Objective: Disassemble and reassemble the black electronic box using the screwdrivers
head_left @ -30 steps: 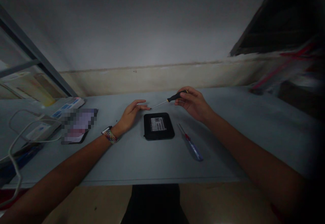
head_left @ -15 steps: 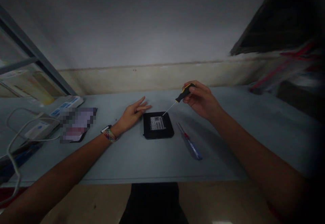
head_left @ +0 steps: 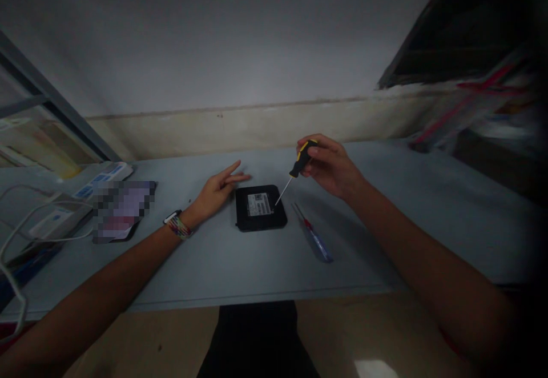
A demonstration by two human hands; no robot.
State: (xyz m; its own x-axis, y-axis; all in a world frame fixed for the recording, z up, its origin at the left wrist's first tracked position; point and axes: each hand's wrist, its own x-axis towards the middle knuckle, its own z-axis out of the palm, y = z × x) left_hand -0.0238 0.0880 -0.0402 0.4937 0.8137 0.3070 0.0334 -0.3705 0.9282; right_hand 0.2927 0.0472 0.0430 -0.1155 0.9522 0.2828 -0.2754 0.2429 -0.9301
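A small black box (head_left: pixel 260 209) with a white label lies flat on the grey table (head_left: pixel 240 264). My right hand (head_left: pixel 329 165) is closed round a screwdriver with a black and yellow handle (head_left: pixel 295 171); its thin shaft slants down and its tip sits at the box's right side. My left hand (head_left: pixel 216 189) rests on the table just left of the box, fingers stretched out and apart, holding nothing. A colourful band is on that wrist.
A second screwdriver (head_left: pixel 311 233) with a blue and red handle lies right of the box. At the left are a blurred dark flat item (head_left: pixel 122 209), a white power strip (head_left: pixel 75 206) and white cables. A wall runs behind the table; dark clutter sits at the far right.
My right hand swung the screwdriver from nearly level to steeply tilted and brought its tip down onto the black box. My left hand let go of the tip and spread its fingers.
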